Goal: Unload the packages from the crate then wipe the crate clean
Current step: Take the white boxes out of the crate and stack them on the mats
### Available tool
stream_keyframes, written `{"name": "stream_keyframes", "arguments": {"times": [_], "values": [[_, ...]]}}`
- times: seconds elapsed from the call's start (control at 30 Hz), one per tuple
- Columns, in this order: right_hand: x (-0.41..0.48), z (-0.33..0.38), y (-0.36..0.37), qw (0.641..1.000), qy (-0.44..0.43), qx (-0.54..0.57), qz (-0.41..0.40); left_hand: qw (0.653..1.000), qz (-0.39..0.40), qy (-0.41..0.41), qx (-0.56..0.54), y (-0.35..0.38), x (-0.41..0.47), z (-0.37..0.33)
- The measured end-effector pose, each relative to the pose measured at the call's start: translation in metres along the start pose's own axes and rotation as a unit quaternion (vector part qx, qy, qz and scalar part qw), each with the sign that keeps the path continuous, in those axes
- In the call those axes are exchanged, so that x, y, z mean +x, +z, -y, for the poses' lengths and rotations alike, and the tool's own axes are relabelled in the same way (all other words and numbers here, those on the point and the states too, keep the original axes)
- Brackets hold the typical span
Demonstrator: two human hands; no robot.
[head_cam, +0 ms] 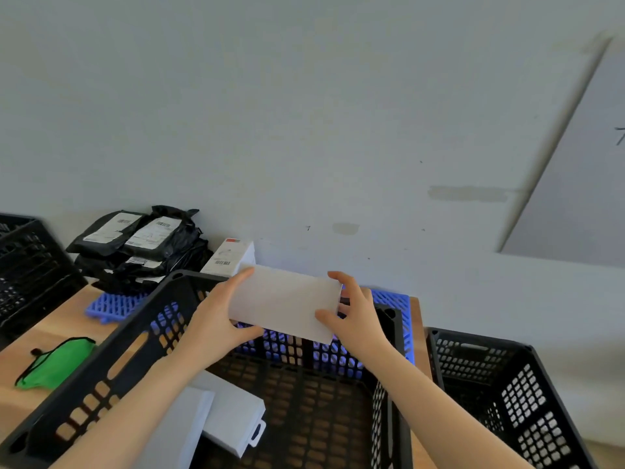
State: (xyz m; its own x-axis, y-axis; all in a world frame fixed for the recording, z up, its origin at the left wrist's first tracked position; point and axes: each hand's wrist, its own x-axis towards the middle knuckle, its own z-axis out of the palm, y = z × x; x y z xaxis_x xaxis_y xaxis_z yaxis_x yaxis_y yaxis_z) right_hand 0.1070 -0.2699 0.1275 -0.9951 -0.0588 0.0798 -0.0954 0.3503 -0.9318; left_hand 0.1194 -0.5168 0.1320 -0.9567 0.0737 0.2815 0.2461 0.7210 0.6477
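- Flat white rectangular cardboard box (pixel 284 301): held in the air above the far rim of the black perforated plastic crate (pixel 111 363), its long axis running left to right and dipping slightly toward the right
- Left hand (pixel 216 319): closed on the box's left short end, thumb under the near edge, fingers (pixel 241 275) wrapped over the top
- Right hand (pixel 355 316): closed on the right short end, thumb on the near face, fingers (pixel 341 279) curled over the far corner; both hands share the load, neither nearer than the other
- Two more white boxes (pixel 216 418): lying overlapped on the crate floor at its near left, below the left forearm, still to be unloaded
- Blue slatted plastic pallet (pixel 111 304): on the wooden worktop (pixel 50 330) just beyond the crate; it carries a pile of black plastic mailer bags with white labels (pixel 142 245) and an upright white carton with a barcode (pixel 230 258)
- Deciding relation, as a judgement: the pile lies ahead and to the left of the held box, so the carry runs forward-left over the far rim, with the left hand leading
- Green cloth with a black cord (pixel 54 367): on the worktop left of the crate, a likely wiper for later
- Second black perforated crate (pixel 507 384): to the right, well apart from the hands
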Motion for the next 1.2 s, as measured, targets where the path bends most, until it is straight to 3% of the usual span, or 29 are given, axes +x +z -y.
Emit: {"name": "stream_keyframes", "arguments": {"times": [0.4,0.7,1.2], "values": [[0.031,-0.002,-0.094,0.996,-0.061,0.064,-0.030,0.998,0.006,-0.008,-0.057,0.040,0.053,-0.076],[0.063,-0.054,-0.189,0.990,-0.024,0.138,-0.024,0.999,0.034,-0.014,-0.039,0.125,0.106,-0.128],[0.143,-0.187,-0.193,0.976,0.122,0.171,-0.055,0.968,0.230,-0.099,-0.011,0.238,0.208,-0.077]]}}
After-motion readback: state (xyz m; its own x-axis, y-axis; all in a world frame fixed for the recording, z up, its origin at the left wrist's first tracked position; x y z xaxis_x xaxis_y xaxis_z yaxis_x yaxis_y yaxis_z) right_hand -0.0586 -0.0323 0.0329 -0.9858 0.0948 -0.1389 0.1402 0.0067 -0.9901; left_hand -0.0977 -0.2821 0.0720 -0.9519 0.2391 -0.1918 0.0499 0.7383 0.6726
